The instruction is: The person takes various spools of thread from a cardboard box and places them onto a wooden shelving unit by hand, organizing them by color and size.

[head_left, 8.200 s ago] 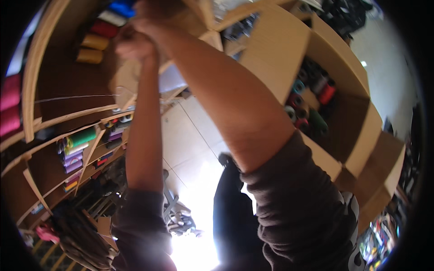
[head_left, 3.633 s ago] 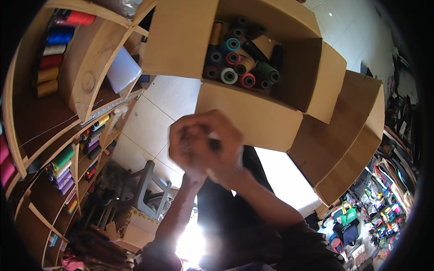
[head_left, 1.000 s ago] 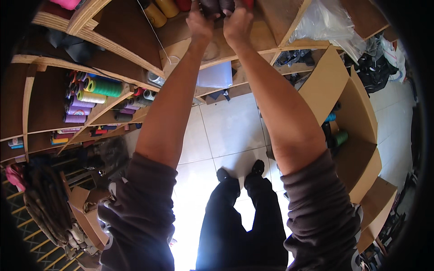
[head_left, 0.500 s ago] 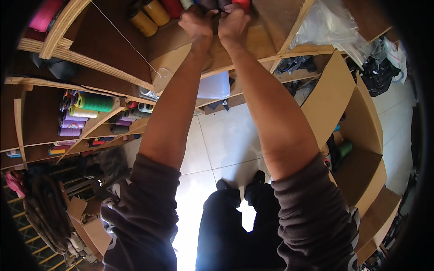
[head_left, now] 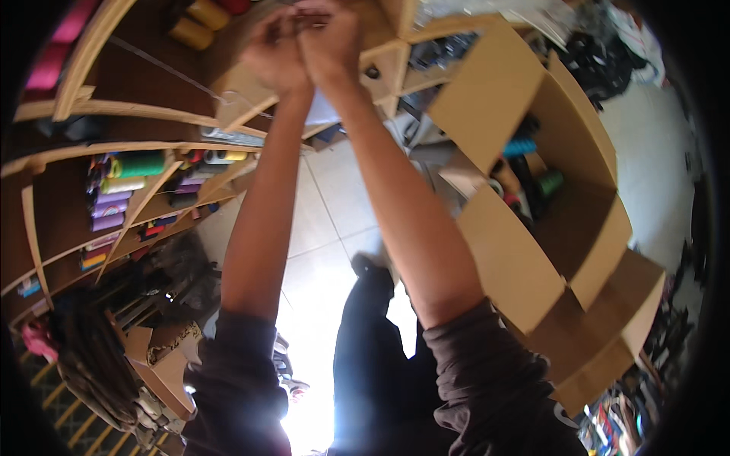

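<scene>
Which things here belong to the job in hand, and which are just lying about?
Likely the job:
left hand and right hand, close together, any hold unclear
mustard spools on the shelf
open cardboard box with green spool

Apparently just lying about:
pink cloth
black plastic
mixed heap, lower right

Pale tiles cover the floor (head_left: 315,205), washed out by glare toward the lower edge. At lower left, a pink cloth (head_left: 38,340) sits beside a heap of dark brown clothes (head_left: 99,380), with yellow bars (head_left: 55,395) crossing behind and below it. Just right of the clothes stands a small open carton (head_left: 171,372). Crumpled clear plastic (head_left: 487,9) shows along the top edge; near it, at upper right, a black bag (head_left: 604,68) lies beside a white bag (head_left: 642,42). A jumble of many-coloured scraps (head_left: 627,418), too blurred to sort, fills the lower right.
</scene>
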The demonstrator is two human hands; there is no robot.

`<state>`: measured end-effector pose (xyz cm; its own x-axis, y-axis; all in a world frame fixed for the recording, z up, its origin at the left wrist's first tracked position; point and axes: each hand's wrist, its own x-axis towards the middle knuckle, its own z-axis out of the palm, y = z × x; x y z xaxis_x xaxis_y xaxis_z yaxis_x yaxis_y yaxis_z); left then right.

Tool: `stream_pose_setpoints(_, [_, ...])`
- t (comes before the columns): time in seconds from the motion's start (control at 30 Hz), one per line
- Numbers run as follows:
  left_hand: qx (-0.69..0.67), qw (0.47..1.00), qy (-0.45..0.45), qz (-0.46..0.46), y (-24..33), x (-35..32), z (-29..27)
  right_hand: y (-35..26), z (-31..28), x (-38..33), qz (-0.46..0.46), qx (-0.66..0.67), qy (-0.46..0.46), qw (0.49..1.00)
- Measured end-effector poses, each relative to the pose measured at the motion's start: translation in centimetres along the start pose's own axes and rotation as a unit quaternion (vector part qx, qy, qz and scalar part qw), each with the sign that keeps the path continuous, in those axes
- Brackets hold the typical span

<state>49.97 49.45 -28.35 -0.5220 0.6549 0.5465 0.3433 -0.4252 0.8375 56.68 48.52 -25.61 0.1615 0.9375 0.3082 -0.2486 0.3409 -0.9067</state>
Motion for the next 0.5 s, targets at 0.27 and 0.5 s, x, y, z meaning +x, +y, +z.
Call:
stream_pose_setpoints(0.27, [-0.115, 0.954, -0.118, -0.249, 20.7, -14.7, 0.0, -17.9, -12.0, -11.9, 0.123, -0.136, 0.107, 0.977])
stream_pose_setpoints(0.5, [-0.081, 0.881, -0.374, -0.277, 25.5, -23.3, 3.7, -21.9, -25.9, -16.3, 0.241, -0.245, 0.141, 0.929])
